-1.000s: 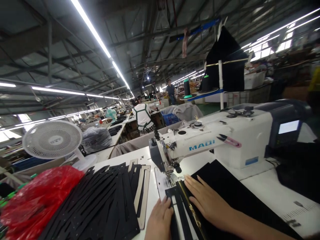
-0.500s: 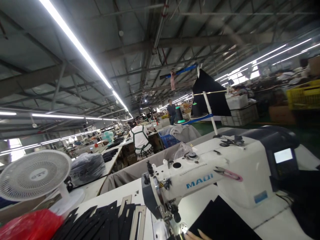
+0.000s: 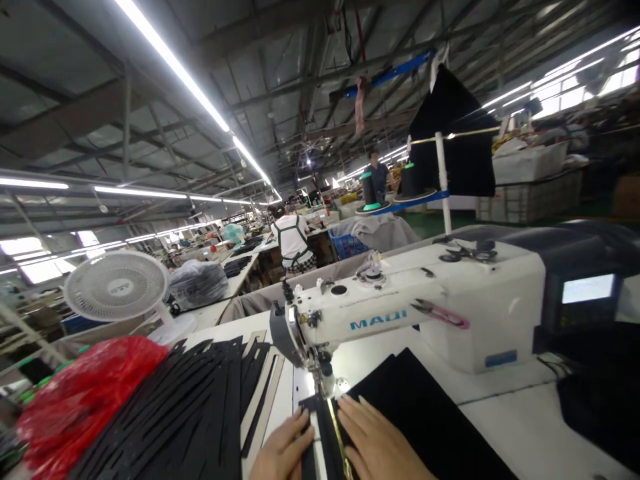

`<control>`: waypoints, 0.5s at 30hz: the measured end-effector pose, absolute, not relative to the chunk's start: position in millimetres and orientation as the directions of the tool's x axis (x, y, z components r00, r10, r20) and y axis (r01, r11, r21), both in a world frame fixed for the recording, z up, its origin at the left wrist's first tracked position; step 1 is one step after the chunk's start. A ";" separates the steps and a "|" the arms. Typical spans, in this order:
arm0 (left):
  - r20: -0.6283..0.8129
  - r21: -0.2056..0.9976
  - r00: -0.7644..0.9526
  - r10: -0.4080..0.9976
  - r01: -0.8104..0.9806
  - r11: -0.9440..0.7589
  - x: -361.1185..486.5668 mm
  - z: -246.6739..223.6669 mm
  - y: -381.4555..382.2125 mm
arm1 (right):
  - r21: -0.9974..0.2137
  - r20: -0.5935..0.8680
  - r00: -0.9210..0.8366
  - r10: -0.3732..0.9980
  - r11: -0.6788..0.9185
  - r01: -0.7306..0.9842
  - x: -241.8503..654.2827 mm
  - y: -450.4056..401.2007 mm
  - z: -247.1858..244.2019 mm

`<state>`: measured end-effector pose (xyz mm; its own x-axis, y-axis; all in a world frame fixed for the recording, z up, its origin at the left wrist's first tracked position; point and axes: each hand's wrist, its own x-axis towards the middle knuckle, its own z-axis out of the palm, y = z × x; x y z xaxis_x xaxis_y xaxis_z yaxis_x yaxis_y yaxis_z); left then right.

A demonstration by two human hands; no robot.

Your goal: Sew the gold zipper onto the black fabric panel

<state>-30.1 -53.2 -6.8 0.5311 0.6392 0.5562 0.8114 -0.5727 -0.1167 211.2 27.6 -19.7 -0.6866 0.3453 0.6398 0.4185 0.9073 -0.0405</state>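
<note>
A black fabric strip with gold trim [image 3: 320,433] lies at the steel presser foot [image 3: 326,381], left hand [image 3: 283,448] and right hand [image 3: 377,433] pressing it flat, just apart.

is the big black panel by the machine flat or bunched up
Flat: the black panel lies spread on the white table, edges straight, no folds showing.

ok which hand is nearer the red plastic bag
Left. The left hand is right of the red plastic bag, past the stacked black cut-out strips; the right hand is farther away, beyond the narrow black strip.
</note>
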 end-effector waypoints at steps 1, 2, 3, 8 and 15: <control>0.565 -0.076 0.489 0.665 0.833 -0.548 -25.3 -3.2 -58.1 | -0.092 0.584 -0.702 0.408 0.892 0.442 213.4 21.0 -12.4; 0.545 -0.030 0.444 0.711 0.858 -0.513 -19.6 0.6 -61.5 | -0.136 0.530 -0.712 0.460 0.875 0.465 215.0 15.4 -6.1; 0.530 0.005 0.420 0.737 0.868 -0.497 -13.8 4.2 -63.7 | -0.167 0.483 -0.727 0.488 0.866 0.471 216.0 11.3 -1.0; 0.467 0.107 0.346 0.814 0.891 -0.441 2.9 13.4 -62.7 | -0.250 0.386 -0.768 0.511 0.859 0.446 215.8 6.6 6.7; 0.595 0.145 0.253 0.763 0.900 -0.411 -3.8 24.5 -59.9 | -0.231 0.402 -0.721 0.564 0.824 0.517 202.4 -0.9 -0.3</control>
<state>-3.8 -59.9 24.5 0.2528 0.7632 0.5946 0.8999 -0.4113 0.1452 202.4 -0.9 -0.3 -0.7208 0.5645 0.4023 0.5166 0.8244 -0.2313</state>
